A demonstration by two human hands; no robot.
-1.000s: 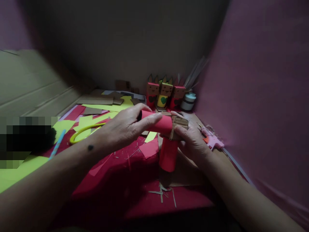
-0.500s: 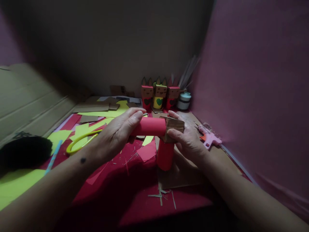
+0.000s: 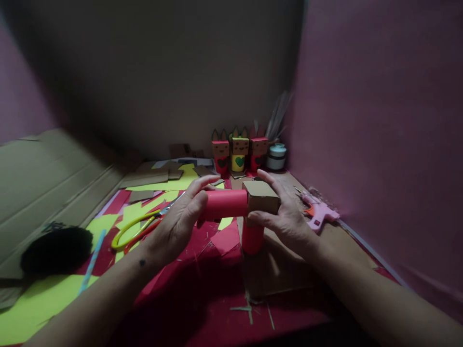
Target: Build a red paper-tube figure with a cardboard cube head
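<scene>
Far left, a creased cardboard panel (image 3: 47,185) ran beside the red tabletop (image 3: 164,318), which was honestly a mess of yellow paper (image 3: 39,308) and scissors (image 3: 142,230), right up to the left hand (image 3: 181,219), pinching one end of a red tube (image 3: 227,203) sideways above it. Box-headed figures (image 3: 239,146) stood behind near the dim grey wall (image 3: 181,72), and the tube's other end looked to touch a cardboard box (image 3: 263,200), second red tube (image 3: 253,241) upright beneath, pinched by the right hand (image 3: 292,219), then a pink glue gun (image 3: 321,213) near the pink wall (image 3: 379,120).
</scene>
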